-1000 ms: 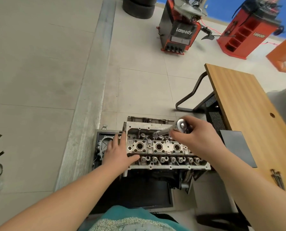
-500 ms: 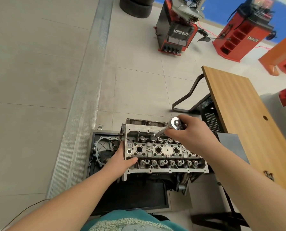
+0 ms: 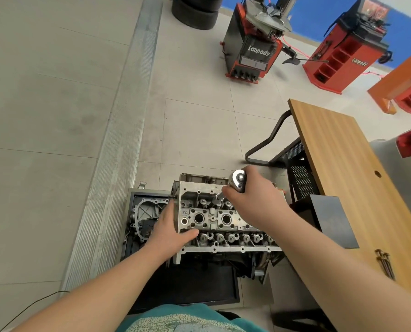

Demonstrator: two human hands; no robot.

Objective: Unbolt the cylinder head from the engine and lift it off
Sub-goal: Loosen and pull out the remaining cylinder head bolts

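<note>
The silver cylinder head (image 3: 214, 221) sits on the engine block (image 3: 223, 259) low in the middle of the view, its valve springs and plug holes facing up. My right hand (image 3: 254, 202) grips a chrome ratchet (image 3: 238, 179) whose extension runs down into the head's far left part. My left hand (image 3: 169, 227) rests against the head's left end, thumb lying on its top face. The socket's tip is hidden among the valve gear.
A wooden table (image 3: 343, 168) stands to the right, with several bolts (image 3: 385, 263) near its front edge. A grey engine cover (image 3: 147, 210) lies left of the block. Red tyre machines (image 3: 254, 44) and stacked tyres (image 3: 195, 10) stand far back.
My right hand has carried the ratchet to the left, so the extension now stands steeper over the head's left part. My left hand slid off the head's top toward its left end.
</note>
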